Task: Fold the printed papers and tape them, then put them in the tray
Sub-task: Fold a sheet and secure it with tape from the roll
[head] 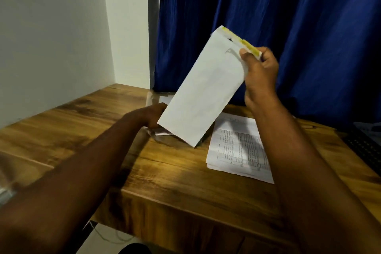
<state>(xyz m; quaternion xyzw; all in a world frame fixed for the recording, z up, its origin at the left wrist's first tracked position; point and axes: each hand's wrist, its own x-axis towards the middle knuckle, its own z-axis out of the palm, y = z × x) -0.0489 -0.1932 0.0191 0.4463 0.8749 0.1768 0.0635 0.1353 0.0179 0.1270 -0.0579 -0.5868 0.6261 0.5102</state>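
paper (204, 93) folded, aloft over desk (82, 130) | right hand (259, 72) pinching its taped top corner | left hand (146, 116) low behind it, fingers hidden, grip untellable | likely light, limp, creases easily; best pinched at taped edge or fold

Single view, head-worn, wide-angle: looking forward and down from the person's own height, facing the wooden table (175, 171), whose near edge is crossing the lower frame. Sitting close, with left hand (148, 116) and right hand (259, 74) reaching in from the lower corners to mid-frame, the folded paper (204, 93) standing large at centre. A wall (51, 37) is filling the upper left, a blue curtain (288, 27) the upper right.
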